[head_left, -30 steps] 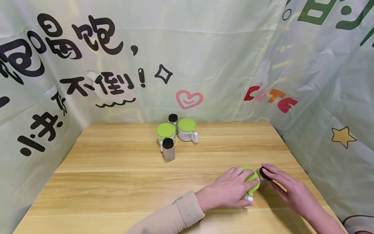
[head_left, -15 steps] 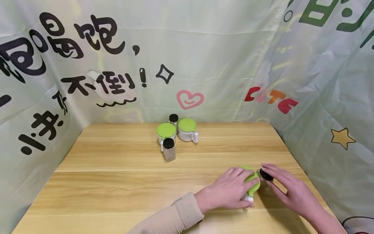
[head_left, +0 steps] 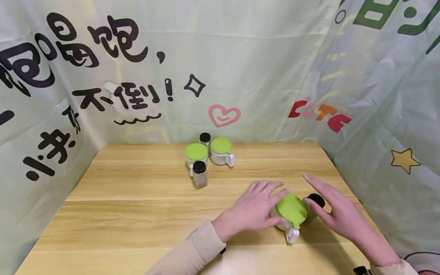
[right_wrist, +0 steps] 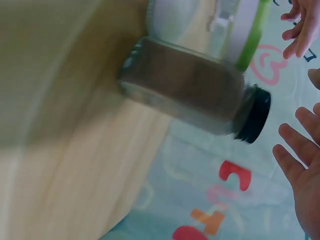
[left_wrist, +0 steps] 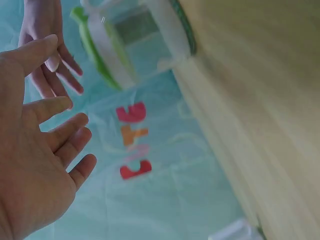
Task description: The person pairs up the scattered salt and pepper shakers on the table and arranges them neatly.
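Note:
A seasoning jar with a green lid (head_left: 292,209) and a white handle stands on the wooden table at the front right. Close on its right is a spice bottle (right_wrist: 182,85) with a black cap, its contents brownish in the right wrist view. My left hand (head_left: 252,206) is at the jar's left side, fingers spread and lightly bent, holding nothing. On the other side my right hand (head_left: 338,210) hovers beside the black cap (head_left: 316,199), fingers extended and thumb apart. Part of the bottle is hidden behind the right hand in the head view.
Two more green-lidded jars (head_left: 196,152) and two black-capped bottles (head_left: 200,175) stand grouped at the table's back middle. A printed cloth (head_left: 261,76) hangs behind the table and along both sides.
My left hand has let go of the green-lidded jar and drawn back to the left. My right hand has come off the black cap, its fingers lifting and spreading.

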